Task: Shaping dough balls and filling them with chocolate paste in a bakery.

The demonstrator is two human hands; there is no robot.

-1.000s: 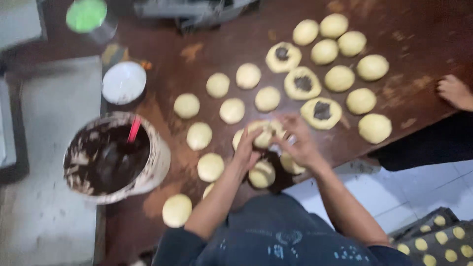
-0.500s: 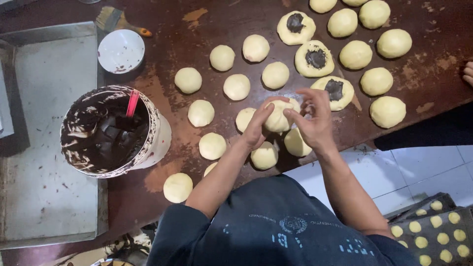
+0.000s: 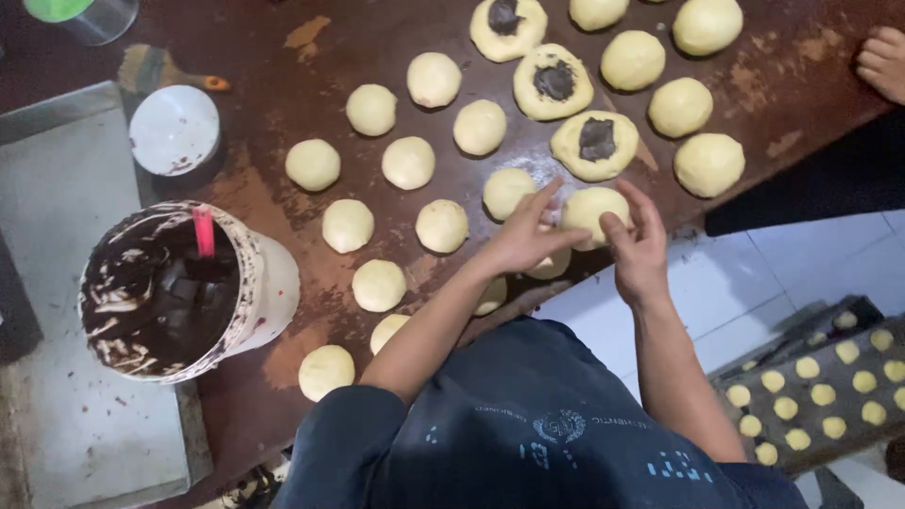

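Observation:
Both hands meet at the near edge of a dark brown table (image 3: pixel 283 47) covered with several pale dough balls. My left hand (image 3: pixel 523 240) and my right hand (image 3: pixel 636 240) pinch one dough ball (image 3: pixel 586 205) between their fingertips, just above the table. Right behind it lies a flattened dough round with dark chocolate filling (image 3: pixel 596 143). Two more filled rounds (image 3: pixel 554 83) lie farther back. More dough balls (image 3: pixel 441 226) sit to the left of my left hand, and some are partly hidden under my forearm.
A white bucket of chocolate filling (image 3: pixel 179 287) with a red handle stands at the left on a metal tray (image 3: pixel 57 188). Behind it lie a white lid (image 3: pixel 174 130) and a brush (image 3: pixel 165 71). Another person's hand (image 3: pixel 886 61) rests top right. A tray of small dough pieces (image 3: pixel 830 386) sits lower right.
My hands have shifted a little to the right along the table edge, still working the same dough ball. The view has dropped, so the bucket sits lower and the far rows are cut off.

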